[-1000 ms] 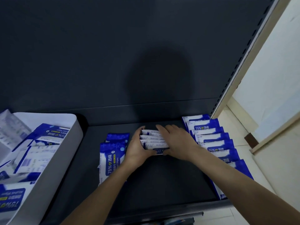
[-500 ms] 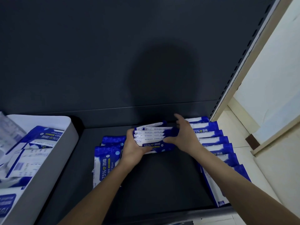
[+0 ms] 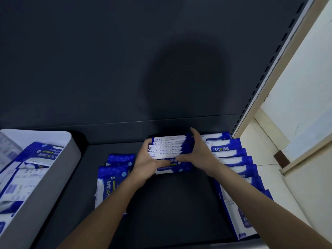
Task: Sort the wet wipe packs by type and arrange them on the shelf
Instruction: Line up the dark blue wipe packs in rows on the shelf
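Dark grey metal shelf deck [image 3: 170, 203], bare at front centre. Left: white plastic bin [image 3: 50, 186] holding loose blue-and-white packs [image 3: 36, 155]; just beside it, two blue wipe packs [image 3: 111, 182] lying flat, overlapping. Right: row of blue-and-white wet wipe packs [image 3: 233, 159], leaning one on another, front to back. Farther in, centre: left hand [image 3: 147, 164] and right hand [image 3: 199, 155], fingers curled, clasping a bundle of wet wipe packs [image 3: 168, 147] from either side. Behind: dark back panel [image 3: 107, 69].

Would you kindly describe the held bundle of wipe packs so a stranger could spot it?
On the dark shelf, between the right-hand row and two loose packs, sits the bundle. It alone is gripped between the left hand and right hand.
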Tool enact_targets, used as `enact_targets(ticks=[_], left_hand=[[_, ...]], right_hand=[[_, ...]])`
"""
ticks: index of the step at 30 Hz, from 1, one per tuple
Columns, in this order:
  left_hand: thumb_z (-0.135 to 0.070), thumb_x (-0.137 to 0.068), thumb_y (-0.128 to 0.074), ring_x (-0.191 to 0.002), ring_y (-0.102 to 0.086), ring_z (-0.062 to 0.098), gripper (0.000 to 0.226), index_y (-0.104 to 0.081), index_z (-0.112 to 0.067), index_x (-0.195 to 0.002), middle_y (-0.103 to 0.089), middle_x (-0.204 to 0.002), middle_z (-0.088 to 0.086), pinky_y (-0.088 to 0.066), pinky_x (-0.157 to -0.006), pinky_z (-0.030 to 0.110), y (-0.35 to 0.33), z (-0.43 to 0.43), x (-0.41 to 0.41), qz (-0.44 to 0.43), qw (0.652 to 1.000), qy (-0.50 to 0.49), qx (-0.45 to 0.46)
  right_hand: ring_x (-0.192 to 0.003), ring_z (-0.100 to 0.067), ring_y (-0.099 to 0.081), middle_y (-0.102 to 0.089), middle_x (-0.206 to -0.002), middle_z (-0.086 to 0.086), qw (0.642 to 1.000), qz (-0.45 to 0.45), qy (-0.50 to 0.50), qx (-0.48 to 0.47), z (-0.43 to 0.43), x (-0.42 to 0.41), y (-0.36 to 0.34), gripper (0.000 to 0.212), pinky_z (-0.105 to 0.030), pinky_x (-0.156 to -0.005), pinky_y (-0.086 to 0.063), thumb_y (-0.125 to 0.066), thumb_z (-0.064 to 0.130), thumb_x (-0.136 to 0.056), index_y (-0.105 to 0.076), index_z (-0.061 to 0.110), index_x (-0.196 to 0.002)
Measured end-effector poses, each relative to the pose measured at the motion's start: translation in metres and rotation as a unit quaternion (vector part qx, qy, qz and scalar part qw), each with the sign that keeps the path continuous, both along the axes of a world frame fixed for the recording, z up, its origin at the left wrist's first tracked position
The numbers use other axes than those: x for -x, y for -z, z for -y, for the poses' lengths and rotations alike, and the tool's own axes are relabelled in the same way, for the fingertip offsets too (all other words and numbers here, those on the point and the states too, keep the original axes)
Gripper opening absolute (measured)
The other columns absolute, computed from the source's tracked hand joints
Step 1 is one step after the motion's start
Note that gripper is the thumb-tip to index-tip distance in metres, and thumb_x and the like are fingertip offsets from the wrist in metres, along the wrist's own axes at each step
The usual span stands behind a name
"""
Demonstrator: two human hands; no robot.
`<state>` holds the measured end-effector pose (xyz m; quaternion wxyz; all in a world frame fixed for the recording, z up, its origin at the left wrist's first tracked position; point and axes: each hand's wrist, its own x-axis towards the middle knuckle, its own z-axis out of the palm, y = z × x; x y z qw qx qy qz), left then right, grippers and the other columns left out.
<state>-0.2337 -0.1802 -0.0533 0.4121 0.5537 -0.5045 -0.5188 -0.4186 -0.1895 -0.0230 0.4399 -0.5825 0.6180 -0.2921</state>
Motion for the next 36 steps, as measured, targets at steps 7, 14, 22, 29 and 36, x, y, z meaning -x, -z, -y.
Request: enact_targets(ticks=[7, 14, 22, 29, 36], left_hand=[[0.003, -0.075, -0.076, -0.095, -0.064, 0.002, 0.074, -0.035, -0.029, -0.127, -0.062, -0.111, -0.01, -0.054, -0.073, 0.017, -0.004, 0.018, 0.016, -0.068, 0.997, 0.012, -0.034], [0.009, -0.083, -0.061, -0.099, -0.067, 0.015, 0.054, -0.05, -0.034, -0.112, -0.068, -0.11, 0.002, -0.055, -0.083, 0.027, 0.0, 0.018, 0.029, -0.015, 0.999, 0.039, -0.019], [-0.003, -0.093, -0.052, -0.092, -0.068, 0.013, 0.039, -0.052, -0.034, -0.117, -0.069, -0.104, -0.004, -0.055, -0.074, 0.023, -0.001, 0.018, 0.028, 0.006, 0.998, 0.032, -0.058], [-0.013, -0.094, -0.052, -0.098, -0.067, 0.023, 0.035, -0.054, -0.022, -0.127, -0.07, -0.109, 0.004, -0.053, -0.091, 0.042, -0.004, 0.02, 0.023, 0.032, 0.996, 0.03, -0.075], [-0.02, -0.099, -0.048, -0.113, -0.055, 0.009, 0.043, -0.041, -0.019, -0.141, -0.05, -0.128, -0.012, -0.044, -0.096, 0.023, -0.013, 0.024, 0.027, 0.003, 0.997, -0.004, -0.083]], right_hand=[[-0.128, -0.022, -0.047, -0.044, -0.144, -0.008, 0.993, -0.119, -0.021, 0.004, 0.02, 0.014, -0.009, 0.099, -0.023, -0.091, -0.04, -0.075, 0.016, -0.081, -0.007, 0.015, -0.153], [-0.121, -0.024, -0.051, -0.055, -0.13, -0.008, 0.978, -0.197, -0.064, 0.037, 0.022, 0.018, -0.004, 0.059, -0.024, -0.091, -0.039, -0.071, 0.015, -0.083, -0.041, 0.008, -0.134], [-0.147, -0.031, 0.001, -0.005, -0.16, -0.016, 0.888, -0.404, -0.203, 0.08, 0.012, 0.004, 0.009, 0.087, -0.04, -0.12, -0.008, -0.043, 0.06, -0.091, -0.008, 0.009, -0.152], [-0.148, -0.029, 0.004, -0.003, -0.16, -0.012, 0.886, -0.411, -0.207, 0.064, 0.005, -0.003, 0.017, 0.084, -0.048, -0.12, -0.007, -0.033, 0.065, -0.091, -0.012, 0.011, -0.152], [-0.148, -0.022, -0.007, -0.012, -0.16, -0.008, 0.877, -0.421, -0.23, 0.017, 0.031, -0.004, 0.018, 0.079, -0.052, -0.118, -0.004, -0.02, 0.065, -0.093, -0.011, 0.013, -0.152]])
